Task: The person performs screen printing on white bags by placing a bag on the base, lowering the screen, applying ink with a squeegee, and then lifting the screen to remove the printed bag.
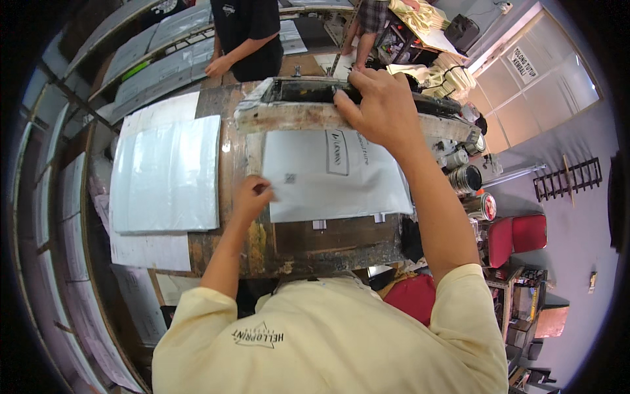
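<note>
A pale grey plastic pouch [335, 177] with a dark printed mark lies flat on a stained wooden work table [308, 246]. My left hand [252, 197] pinches its left edge. Beyond the pouch stands a worn, ink-stained screen frame [295, 111], raised at the far side. My right hand [380, 108] reaches over the pouch and grips the frame's near bar.
A stack of pale grey pouches [167, 174] lies on the table to the left. Ink cans [467, 177] stand at the right edge, with a red chair [518, 236] beyond. Another person in a black shirt [246, 36] stands across the table. Drying racks [59, 197] curve along the left.
</note>
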